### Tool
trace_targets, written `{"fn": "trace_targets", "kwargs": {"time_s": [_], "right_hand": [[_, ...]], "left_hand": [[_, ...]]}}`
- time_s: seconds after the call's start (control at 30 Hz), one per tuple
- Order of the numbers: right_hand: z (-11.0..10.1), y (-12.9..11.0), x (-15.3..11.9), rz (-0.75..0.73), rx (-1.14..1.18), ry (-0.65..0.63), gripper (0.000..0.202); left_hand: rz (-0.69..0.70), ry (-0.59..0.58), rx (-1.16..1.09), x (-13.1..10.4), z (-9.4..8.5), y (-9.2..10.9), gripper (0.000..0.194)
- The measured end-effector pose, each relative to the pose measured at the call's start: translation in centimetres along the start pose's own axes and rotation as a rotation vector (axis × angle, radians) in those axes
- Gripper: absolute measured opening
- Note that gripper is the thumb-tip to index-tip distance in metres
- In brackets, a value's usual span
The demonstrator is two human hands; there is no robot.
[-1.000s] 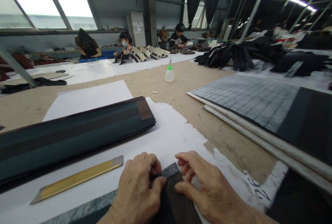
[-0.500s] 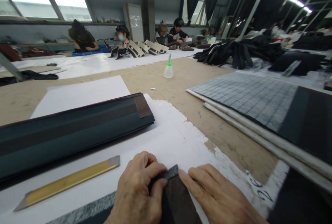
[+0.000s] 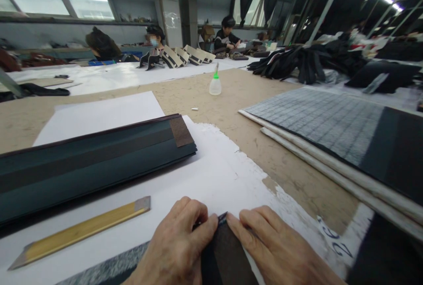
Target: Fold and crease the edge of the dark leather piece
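Head cam has both our hands at the near edge of the surface, left hand (image 3: 175, 249) and right hand (image 3: 280, 254), fingertips pressed together on the top corner of a dark strip (image 3: 228, 254) that lies flat on the white paper (image 3: 214, 175), just right of the yellow ruler (image 3: 79, 232). We'd guess it's light, thin and floppy, fabric or soft leather, so it'll likely bend or crease if we lift it by one corner. Best bet is holding it near that top edge with both hands and keeping it flat on the paper.
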State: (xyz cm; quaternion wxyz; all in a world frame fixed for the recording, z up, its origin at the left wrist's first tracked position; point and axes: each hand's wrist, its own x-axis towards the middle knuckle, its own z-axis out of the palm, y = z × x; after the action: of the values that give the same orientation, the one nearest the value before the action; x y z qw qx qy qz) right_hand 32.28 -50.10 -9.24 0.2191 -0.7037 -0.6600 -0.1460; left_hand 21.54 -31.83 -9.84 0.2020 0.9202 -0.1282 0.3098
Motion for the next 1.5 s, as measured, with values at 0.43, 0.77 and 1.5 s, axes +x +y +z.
{"fn": "trace_targets", "kwargs": {"time_s": [0.43,0.77,1.5], "right_hand": [[0.2,0.3,-0.3,0.103,0.2,0.036,0.038],[-0.5,0.5,-0.4,0.204,0.216,0.161,0.033],[-0.3,0.3,-0.6,-0.034,-0.075,0.069,0.033]], "left_hand": [[0.052,-0.119,-0.016,0.4,-0.2,0.1,0.032],[0.085,-0.119,0.066,0.1,0.3,0.0,0.034],[0.126,-0.183,0.209,0.3,0.6,0.2,0.036]]}}
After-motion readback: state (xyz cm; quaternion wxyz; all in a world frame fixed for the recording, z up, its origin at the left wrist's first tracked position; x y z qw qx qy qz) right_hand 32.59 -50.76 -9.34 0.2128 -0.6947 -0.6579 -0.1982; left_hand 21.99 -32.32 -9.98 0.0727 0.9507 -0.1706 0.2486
